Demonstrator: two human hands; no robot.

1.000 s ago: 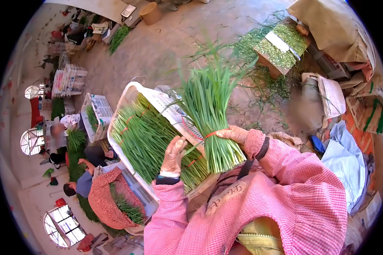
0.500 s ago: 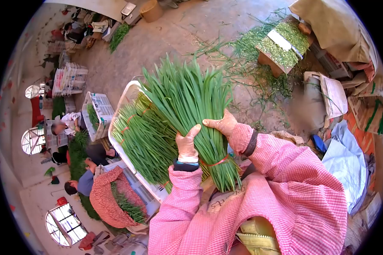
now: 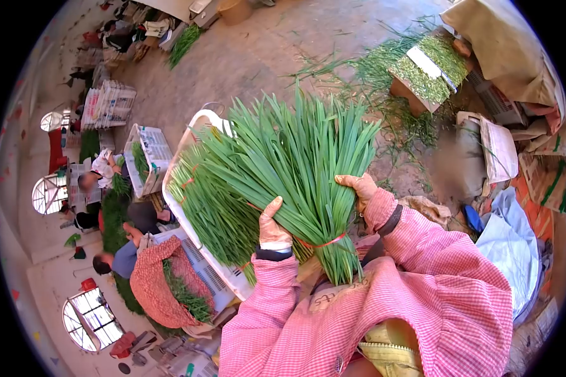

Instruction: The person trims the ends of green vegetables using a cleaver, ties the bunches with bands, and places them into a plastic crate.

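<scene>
A bunch of Chinese chives (image 3: 308, 169) is in front of me, its long flat leaves fanned out and pointing away. A red band (image 3: 324, 242) ties it near the cut ends, which rest towards my lap. My left hand (image 3: 273, 226), in a thin glove, grips the left side with its thumb up on the leaves. On the right side my right hand (image 3: 358, 188), also gloved, grips the leaves with its thumb on top. Most fingers of both hands are hidden behind the bunch. Under and left of it, a white plastic crate (image 3: 170, 179) holds more banded chives (image 3: 217, 217).
At the upper right a low board (image 3: 415, 94) bears trimmings and a white strip. Loose leaves litter the floor there. A crate with a red patterned cloth (image 3: 151, 286) stands at lower left, near people with greens. Blue-white sacking (image 3: 509, 245) lies at right.
My hands have moved apart, the right one further right. The leaves have spread into a wider fan, covering more of the crate's right side. The view has shifted slightly.
</scene>
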